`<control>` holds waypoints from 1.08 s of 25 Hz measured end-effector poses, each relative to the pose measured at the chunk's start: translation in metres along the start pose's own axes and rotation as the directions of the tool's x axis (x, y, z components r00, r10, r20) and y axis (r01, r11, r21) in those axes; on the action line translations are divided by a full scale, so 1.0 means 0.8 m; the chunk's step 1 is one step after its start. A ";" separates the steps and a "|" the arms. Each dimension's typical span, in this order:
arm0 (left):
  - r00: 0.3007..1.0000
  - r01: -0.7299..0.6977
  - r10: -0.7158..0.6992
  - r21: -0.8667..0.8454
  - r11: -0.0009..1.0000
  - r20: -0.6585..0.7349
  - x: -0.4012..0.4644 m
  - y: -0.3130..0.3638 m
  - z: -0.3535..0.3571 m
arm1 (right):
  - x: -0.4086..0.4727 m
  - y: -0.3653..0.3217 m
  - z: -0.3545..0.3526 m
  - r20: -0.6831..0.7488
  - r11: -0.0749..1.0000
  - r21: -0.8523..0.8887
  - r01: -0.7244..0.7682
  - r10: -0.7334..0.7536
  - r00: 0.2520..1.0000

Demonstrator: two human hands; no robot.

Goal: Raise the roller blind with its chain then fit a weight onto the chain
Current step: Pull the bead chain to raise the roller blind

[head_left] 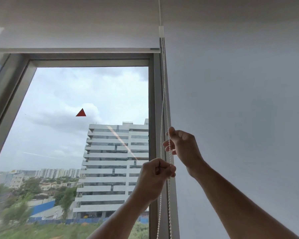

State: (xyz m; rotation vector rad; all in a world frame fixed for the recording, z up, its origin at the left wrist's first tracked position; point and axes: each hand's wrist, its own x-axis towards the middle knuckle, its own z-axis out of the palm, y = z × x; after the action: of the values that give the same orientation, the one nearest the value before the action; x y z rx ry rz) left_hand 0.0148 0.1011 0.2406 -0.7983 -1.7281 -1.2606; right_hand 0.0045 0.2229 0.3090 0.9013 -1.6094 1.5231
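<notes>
A white roller blind point(72, 23) hangs over the top of the window, its bottom bar point(72, 50) sitting just above the glass. The white bead chain point(164, 94) runs down in two strands along the window's right frame. My right hand point(181, 145) grips the right strand higher up, fingers pinched around it. My left hand point(156, 176) is closed on the same strand just below. The left strand hangs free beside both hands. No weight is in view.
A second white blind point(240, 100) covers the window to the right. A grey window frame point(153, 104) stands between them. A red triangle sticker point(81, 112) is on the glass. Buildings and trees lie outside.
</notes>
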 end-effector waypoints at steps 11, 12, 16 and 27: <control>0.993 -0.026 0.008 0.143 0.989 0.121 -0.017 -0.005 -0.032 | -0.015 0.003 0.022 -0.098 0.992 -0.016 0.128 -0.129 0.987; 0.997 -0.027 0.014 0.151 0.988 0.081 -0.012 -0.003 -0.035 | -0.018 0.004 0.023 -0.099 0.990 -0.029 0.142 -0.144 0.985; 0.990 -0.112 0.125 0.178 0.978 -0.060 0.017 0.014 -0.032 | -0.040 0.015 0.030 -0.076 0.987 -0.051 0.155 -0.159 0.984; 0.981 -0.016 0.044 0.150 0.989 -0.187 0.063 0.050 -0.008 | -0.076 0.050 0.022 0.068 0.998 0.031 0.055 -0.057 0.996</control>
State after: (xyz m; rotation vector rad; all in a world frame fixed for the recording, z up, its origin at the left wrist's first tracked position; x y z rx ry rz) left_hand 0.0280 0.1080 0.3040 -0.5959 -1.6278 -1.1354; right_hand -0.0014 0.2080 0.2357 1.0164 -1.6009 1.4944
